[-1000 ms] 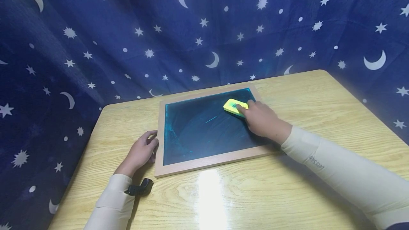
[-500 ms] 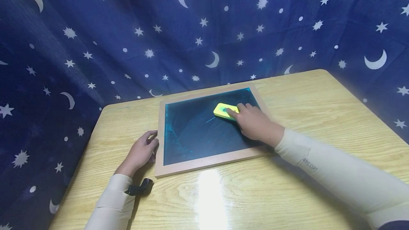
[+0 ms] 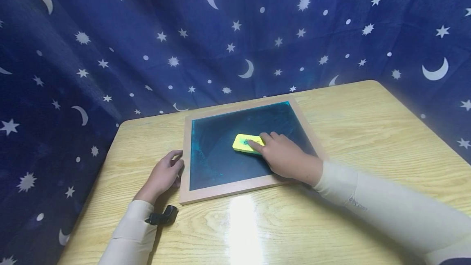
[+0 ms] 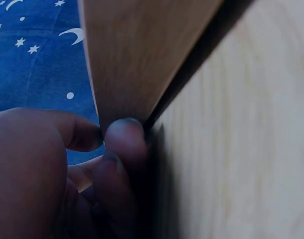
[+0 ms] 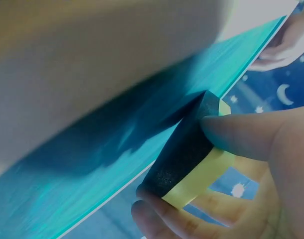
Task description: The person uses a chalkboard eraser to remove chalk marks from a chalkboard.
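A chalkboard (image 3: 213, 154) with a pale wooden frame lies on the table, its dark surface marked by turquoise chalk smears. My right hand (image 3: 285, 156) grips a yellow chalkboard eraser (image 3: 243, 143) near the middle of the board. In the right wrist view the eraser's dark felt side (image 5: 184, 154) shows, with the thumb on one side and fingers on the other. Beside the frame's left edge is my left hand (image 3: 163, 175). Its thumb and bent fingertips (image 4: 124, 139) hold the side of the wooden frame (image 4: 137, 45) in the left wrist view.
The light wood-grain table (image 3: 349, 126) extends around the board. Behind and to the left hangs a blue curtain (image 3: 191, 32) with white moons and stars. A black strap piece (image 3: 163, 216) juts from the left wrist.
My right hand has swept the eraser left and toward me across the board. The short chalk streak near the middle is out of sight. The left hand has stayed put.
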